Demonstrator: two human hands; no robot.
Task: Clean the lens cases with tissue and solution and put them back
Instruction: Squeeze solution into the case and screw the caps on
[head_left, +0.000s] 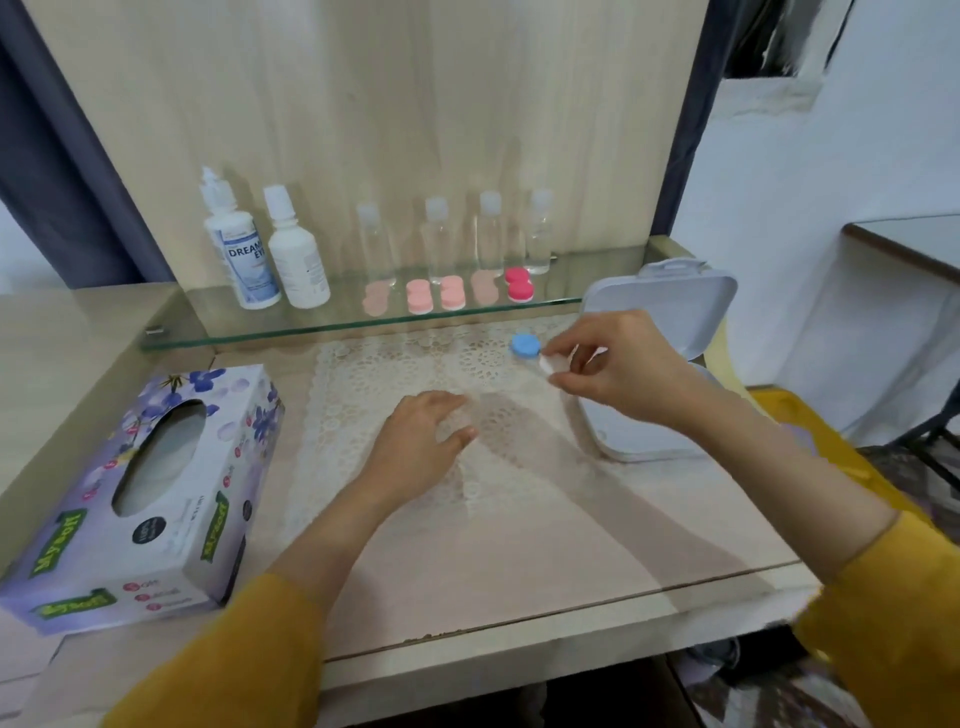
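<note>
Lens case juts left from right grip

Looks like a home vanity corner: solution bottles on a glass shelf, lace mat, tissue box.

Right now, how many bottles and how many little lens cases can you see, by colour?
White solution bottles: 2
Clear bottles: 4
Pink lens cases: 4
Red lens case: 1
Blue-capped lens case, pinched by the right hand: 1
Total: 12
</note>
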